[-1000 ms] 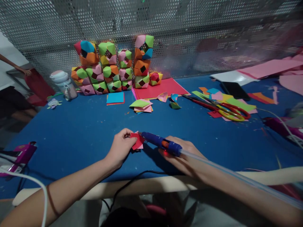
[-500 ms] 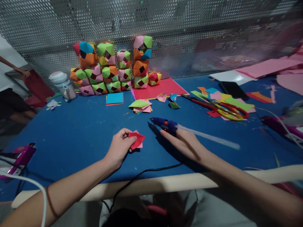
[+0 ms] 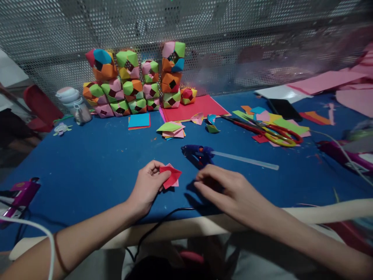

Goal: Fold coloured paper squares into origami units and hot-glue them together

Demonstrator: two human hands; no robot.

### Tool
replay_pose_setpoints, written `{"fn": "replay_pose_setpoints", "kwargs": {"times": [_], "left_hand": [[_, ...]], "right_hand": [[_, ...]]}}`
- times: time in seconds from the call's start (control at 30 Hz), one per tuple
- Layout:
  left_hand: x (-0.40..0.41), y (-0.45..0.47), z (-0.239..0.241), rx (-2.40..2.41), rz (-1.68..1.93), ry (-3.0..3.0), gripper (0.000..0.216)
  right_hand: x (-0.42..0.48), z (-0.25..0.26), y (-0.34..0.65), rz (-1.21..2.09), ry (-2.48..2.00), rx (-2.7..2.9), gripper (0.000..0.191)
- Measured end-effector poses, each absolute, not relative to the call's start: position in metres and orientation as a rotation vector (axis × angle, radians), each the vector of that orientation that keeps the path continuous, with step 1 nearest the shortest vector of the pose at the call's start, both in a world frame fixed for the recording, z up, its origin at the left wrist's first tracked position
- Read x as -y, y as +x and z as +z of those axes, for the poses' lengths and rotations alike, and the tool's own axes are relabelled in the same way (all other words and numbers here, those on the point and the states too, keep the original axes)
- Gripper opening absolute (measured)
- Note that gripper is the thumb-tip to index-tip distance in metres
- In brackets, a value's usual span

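My left hand [image 3: 150,184] pinches a small folded paper piece [image 3: 171,177], red on top with pink showing beneath, just above the blue table [image 3: 96,167]. My right hand [image 3: 225,186] hovers to its right, thumb and fingers curved with a gap between them and nothing held. Beyond that hand a blue glue gun [image 3: 198,152] lies on the table, a long clear glue stick [image 3: 247,160] jutting from its back and a small red light glowing. Farther back sit a pile of folded papers [image 3: 171,130] and a stack of blue and red square sheets [image 3: 139,121].
Stacked folded-paper balls [image 3: 132,91] stand along the mesh wall. Scissors [image 3: 272,132] lie over paper scraps at right, near a dark phone [image 3: 284,110]. A bottle [image 3: 74,105] stands back left. A black cord [image 3: 163,223] crosses the front edge. A person is at far left.
My right hand has let go of the glue gun, leaving it on the table, and has drawn back toward me. My left hand keeps the folded paper in nearly the same spot.
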State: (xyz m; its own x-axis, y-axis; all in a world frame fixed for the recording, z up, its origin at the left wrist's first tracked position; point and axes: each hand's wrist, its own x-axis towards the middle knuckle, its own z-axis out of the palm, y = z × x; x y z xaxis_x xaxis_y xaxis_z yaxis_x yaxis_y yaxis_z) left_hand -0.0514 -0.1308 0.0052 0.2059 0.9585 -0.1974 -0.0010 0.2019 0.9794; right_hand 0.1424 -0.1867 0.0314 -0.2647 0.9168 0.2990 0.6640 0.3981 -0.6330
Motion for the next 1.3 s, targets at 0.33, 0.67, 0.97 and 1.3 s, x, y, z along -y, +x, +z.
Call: {"fn": "replay_pose_setpoints", "kwargs": {"times": [0.33, 0.67, 0.97, 1.3], "left_hand": [[0.142, -0.046, 0.014, -1.056, 0.789, 1.213, 0.018], [0.139, -0.05, 0.014, -1.123, 0.855, 1.358, 0.009], [0.138, -0.052, 0.014, -1.096, 0.793, 1.279, 0.007], [0.14, -0.052, 0.016, -1.094, 0.744, 1.425, 0.011]], "right_hand": [[0.159, 0.004, 0.11, 0.788, -1.231, 1.694, 0.01], [0.164, 0.006, 0.11, 0.813, -1.252, 1.671, 0.005], [0.165, 0.006, 0.111, 0.794, -1.141, 1.705, 0.01], [0.164, 0.006, 0.112, 0.947, -1.198, 1.608, 0.004]]}}
